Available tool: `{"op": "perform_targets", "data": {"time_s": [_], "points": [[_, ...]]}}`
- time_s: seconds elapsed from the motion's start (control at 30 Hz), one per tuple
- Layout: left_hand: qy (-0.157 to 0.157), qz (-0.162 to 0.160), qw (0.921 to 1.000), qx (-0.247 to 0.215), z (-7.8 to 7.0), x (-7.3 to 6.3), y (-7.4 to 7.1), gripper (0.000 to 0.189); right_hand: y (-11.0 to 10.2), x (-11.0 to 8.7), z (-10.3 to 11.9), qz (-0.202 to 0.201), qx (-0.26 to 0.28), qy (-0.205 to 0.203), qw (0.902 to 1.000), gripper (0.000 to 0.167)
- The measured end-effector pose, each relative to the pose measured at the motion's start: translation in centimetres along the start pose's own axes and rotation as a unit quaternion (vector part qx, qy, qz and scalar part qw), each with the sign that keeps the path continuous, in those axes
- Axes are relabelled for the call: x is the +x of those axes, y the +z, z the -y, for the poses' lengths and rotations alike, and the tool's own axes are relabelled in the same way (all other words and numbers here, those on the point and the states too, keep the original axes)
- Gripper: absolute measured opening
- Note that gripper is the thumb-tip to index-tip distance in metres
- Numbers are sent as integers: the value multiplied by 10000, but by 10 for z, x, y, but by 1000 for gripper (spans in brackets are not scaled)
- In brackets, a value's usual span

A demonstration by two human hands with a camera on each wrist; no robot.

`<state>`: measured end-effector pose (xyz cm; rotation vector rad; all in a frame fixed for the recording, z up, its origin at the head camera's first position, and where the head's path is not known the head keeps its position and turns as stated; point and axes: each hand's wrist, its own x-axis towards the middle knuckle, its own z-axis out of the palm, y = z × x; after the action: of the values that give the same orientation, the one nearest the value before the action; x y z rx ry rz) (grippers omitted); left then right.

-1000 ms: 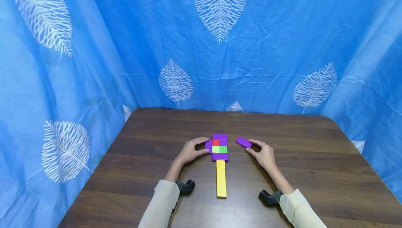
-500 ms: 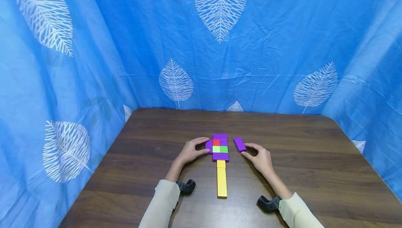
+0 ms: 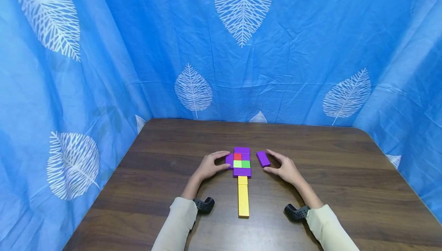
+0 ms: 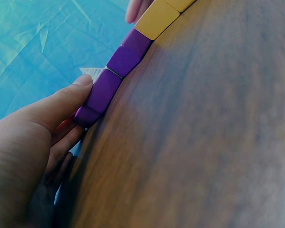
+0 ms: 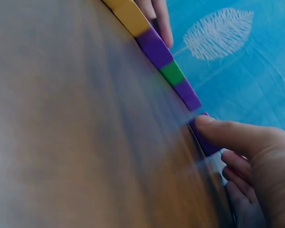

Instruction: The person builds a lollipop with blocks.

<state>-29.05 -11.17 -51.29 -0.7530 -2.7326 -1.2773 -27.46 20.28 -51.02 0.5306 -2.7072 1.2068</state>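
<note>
A flat pattern of blocks lies mid-table: purple blocks (image 3: 242,172) surround small red (image 3: 237,156), pale green (image 3: 237,164) and bright green (image 3: 246,164) ones. My left hand (image 3: 206,166) holds the purple block (image 3: 229,161) on the pattern's left side, thumb at its near end and fingers at the far end. Just right of the pattern, with a gap between, a loose purple block (image 3: 263,159) lies slightly slanted. My right hand (image 3: 287,169) spans it, thumb at its near end and forefinger at its far end. In the right wrist view the thumb covers part of this block (image 5: 210,146).
Below the pattern runs a yellow strip, a short block (image 3: 243,180) and a long one (image 3: 243,201). All rests on a dark wooden table (image 3: 172,139). A blue curtain (image 3: 293,51) with white leaf prints hangs behind and beside it.
The loose purple block has turned from slanting sideways to nearly lengthwise and come closer to the pattern. My right fingers have shifted along it and spread to its ends. My left hand stays put.
</note>
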Motion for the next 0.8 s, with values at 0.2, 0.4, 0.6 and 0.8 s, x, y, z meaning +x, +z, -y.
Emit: {"op": "perform_targets", "data": {"time_s": [0.2,0.4,0.6,0.8], "points": [[-28,21,10000,-4,0,0,-1,52,-6,11,-5,459,183,-90,9987,73],[-38,54,10000,-4,-2,0,-1,52,-6,15,-8,618,-22,-215,9979,72],[-30,37,10000,-25,-2,0,-2,51,0,13,-4,385,-249,-234,9987,69],[-46,54,10000,2,-2,0,-1,51,11,5,4,-44,-536,-219,9983,68]]}}
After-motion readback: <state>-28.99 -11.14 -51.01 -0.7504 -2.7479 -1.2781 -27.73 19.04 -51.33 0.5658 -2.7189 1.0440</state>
